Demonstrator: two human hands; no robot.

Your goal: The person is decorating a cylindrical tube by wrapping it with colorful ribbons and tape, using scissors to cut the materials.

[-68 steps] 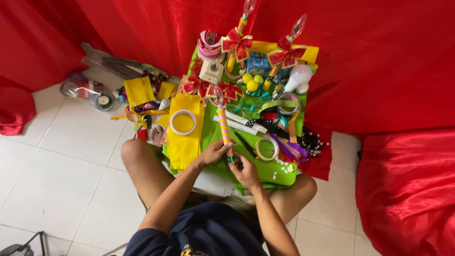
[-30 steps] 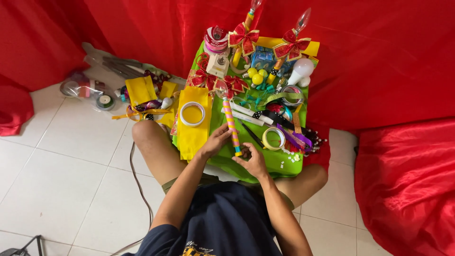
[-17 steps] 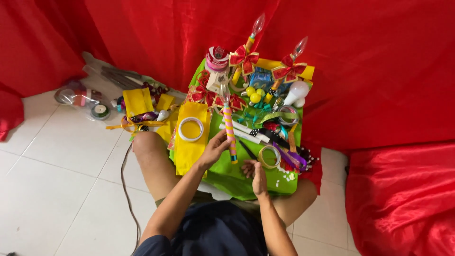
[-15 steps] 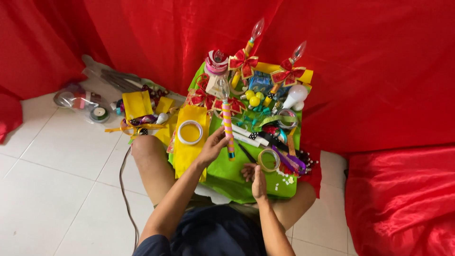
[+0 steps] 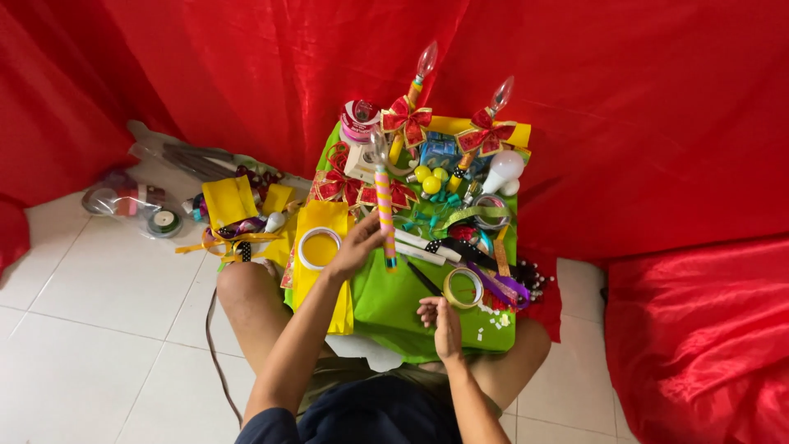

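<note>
My left hand [image 5: 359,243] grips a pink-and-yellow striped stick [image 5: 385,212] topped with a clear bulb and a red bow, holding it over the green-covered board [image 5: 386,308] on my lap. My right hand [image 5: 441,322] hovers low over the green cover, fingers loosely curled, beside a yellowish tape roll [image 5: 463,288]; whether it pinches something small is unclear. A white tape ring [image 5: 319,247] lies on yellow paper [image 5: 320,279] just left of my left hand. Two more bow-decorated bulb sticks [image 5: 411,115] stand at the far end.
The board carries yellow balls [image 5: 427,179], a white bulb [image 5: 501,170], ribbons, a pink spool [image 5: 359,122] and purple strips [image 5: 505,289]. Yellow sheets [image 5: 230,201] and tape rolls [image 5: 164,220] lie on the white tiled floor at left. Red cloth [image 5: 641,123] hangs behind and right.
My right hand has let go of the striped stick and dropped toward me onto the green cover. My left hand lifted the stick further up the board.
</note>
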